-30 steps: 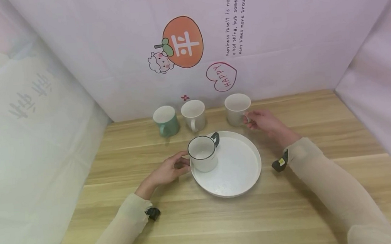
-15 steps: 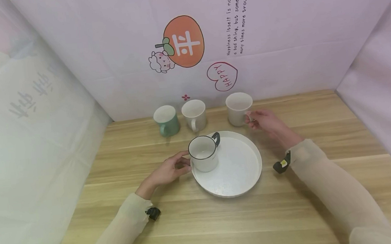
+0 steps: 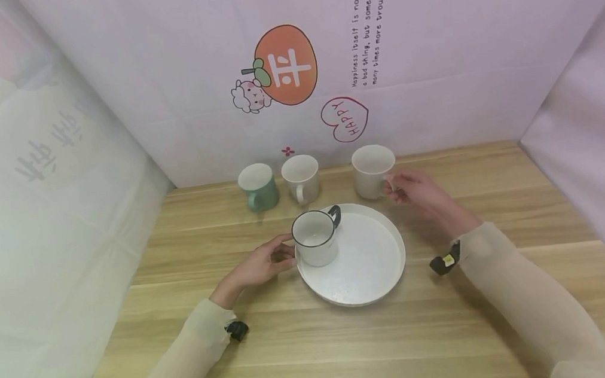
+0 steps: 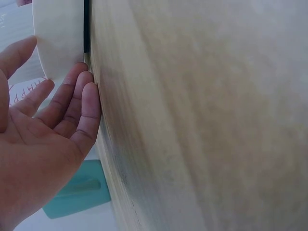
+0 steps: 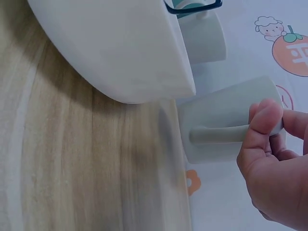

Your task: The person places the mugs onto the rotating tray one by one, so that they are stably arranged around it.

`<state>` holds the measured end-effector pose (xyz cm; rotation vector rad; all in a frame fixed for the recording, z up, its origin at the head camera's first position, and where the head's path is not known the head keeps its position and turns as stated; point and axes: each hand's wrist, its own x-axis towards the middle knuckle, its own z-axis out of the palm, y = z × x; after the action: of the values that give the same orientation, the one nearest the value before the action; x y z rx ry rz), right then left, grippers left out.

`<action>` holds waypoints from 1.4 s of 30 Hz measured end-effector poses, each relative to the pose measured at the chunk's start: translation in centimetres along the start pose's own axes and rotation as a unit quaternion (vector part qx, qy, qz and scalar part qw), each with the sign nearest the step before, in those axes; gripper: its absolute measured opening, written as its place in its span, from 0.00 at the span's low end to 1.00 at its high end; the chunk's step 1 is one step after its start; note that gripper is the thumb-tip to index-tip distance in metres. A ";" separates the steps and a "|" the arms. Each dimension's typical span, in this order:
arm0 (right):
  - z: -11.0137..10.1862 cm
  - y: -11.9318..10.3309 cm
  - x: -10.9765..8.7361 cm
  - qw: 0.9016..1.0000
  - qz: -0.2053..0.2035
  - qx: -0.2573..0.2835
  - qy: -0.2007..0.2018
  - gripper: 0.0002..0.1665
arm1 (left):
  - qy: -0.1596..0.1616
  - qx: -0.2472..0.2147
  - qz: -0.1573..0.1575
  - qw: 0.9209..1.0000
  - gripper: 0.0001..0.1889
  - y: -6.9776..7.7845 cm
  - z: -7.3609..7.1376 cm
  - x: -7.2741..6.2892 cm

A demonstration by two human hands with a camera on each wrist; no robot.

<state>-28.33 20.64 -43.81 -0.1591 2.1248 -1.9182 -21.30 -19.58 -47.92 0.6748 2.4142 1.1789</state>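
Observation:
A round white tray (image 3: 370,267) lies mid-table, and a white mug with a black rim and dark handle (image 3: 316,252) stands on its left part. At the tray's left side, my left hand (image 3: 257,266) has its fingertips right by the rim, loosely bent; in the left wrist view they lie along the tray's wall (image 4: 60,36). Behind the tray to the right is a plain white mug (image 3: 372,178), upright. My right hand (image 3: 424,193) pinches this mug's handle (image 5: 219,134) between thumb and fingers, as the right wrist view shows.
Two more mugs stand in a row at the back: a green one (image 3: 260,194) and a white one (image 3: 302,183). A printed cloth (image 3: 210,119) hangs behind the wooden table (image 3: 316,344), with pale cloth walls on both sides.
My right hand and the plain white mug have shifted slightly right, and the mug looks a little larger in the head view. The left hand, tray and black-rimmed mug have kept their places.

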 end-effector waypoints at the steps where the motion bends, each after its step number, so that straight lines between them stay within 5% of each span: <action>1: 0.1 -0.1 -0.2 1.000 -0.002 0.008 0.000 0.23 | 0.000 0.000 0.000 1.000 0.32 0.0 0.0 0.0; 8: 0.3 -0.8 -1.3 0.999 -0.006 0.033 -0.006 0.17 | 0.003 -0.002 -0.002 1.000 0.32 0.0 0.0 0.0; 42: 1.4 -2.9 -6.8 0.997 0.005 -0.047 -0.064 0.24 | -0.003 0.002 -0.002 1.000 0.31 0.3 0.0 -0.1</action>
<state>-21.72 20.79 -40.17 -0.2822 2.1262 -1.7546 -21.14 -19.50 -47.69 0.6736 2.4133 1.1695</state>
